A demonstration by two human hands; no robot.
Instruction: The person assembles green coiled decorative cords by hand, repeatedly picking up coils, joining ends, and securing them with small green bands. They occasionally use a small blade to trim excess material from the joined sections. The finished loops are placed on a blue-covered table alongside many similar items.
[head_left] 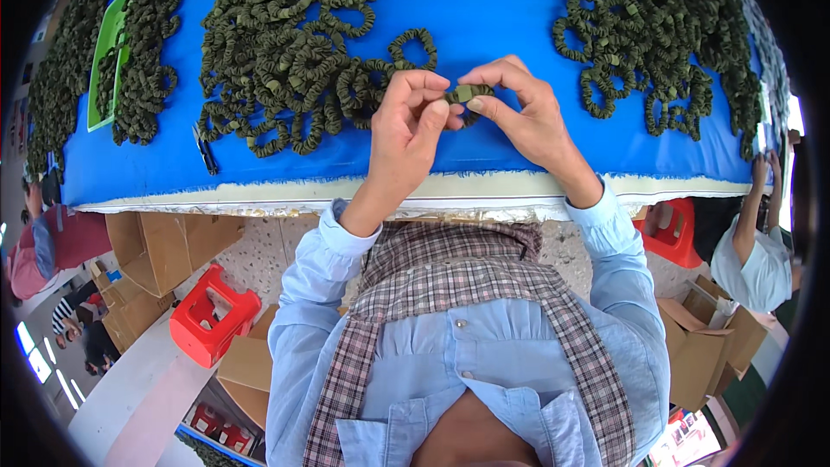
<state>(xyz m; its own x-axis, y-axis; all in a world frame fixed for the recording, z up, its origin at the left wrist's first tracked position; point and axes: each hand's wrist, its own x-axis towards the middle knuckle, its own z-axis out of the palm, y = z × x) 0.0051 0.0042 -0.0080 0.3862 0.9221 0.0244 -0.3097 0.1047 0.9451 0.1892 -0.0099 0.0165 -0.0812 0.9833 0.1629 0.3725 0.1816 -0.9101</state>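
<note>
Blue shirt (pixel 406 355), head view: nearest the camera; light woven cloth, gathered below a seam, cuffs at both wrists.
Plaid apron (pixel 450 285): checked fabric, wide straps, worn over the shirt.
Left hand (pixel 405 121): narrow; thumb and fingertips pinched at the left end of the ruched ring (pixel 464 94).
Right hand (pixel 527 112): narrow; thumb and forefinger holding the other end.
Ring, position: between both sets of fingertips, over the front of the table cover (pixel 493 22), between the two big heaps.
Ring, make: dark olive fabric, tightly gathered, with a flat smooth patch; part of the loop is hidden by fingers.
Ring, handling: probably best with light fingertip pressure, gathers eased evenly and the loop kept untwisted; a hard tug might strain a seam.
Left heap (pixel 277 43): crinkled, ribbed loops, round to oval, tangled together.
Right heap (pixel 670 26): similar olive loops, looser toward its near side.
Green tray (pixel 108 22): bright, straight-edged, with loops lying in it.
Slim tool (pixel 207 154): dark handles, near the left heap; exact kind unclear.
Cover, finish: smooth blue sheet, front edge frayed over pale edging.
Red stool (pixel 212 316): moulded, with cut-out openings, left of the person.
</note>
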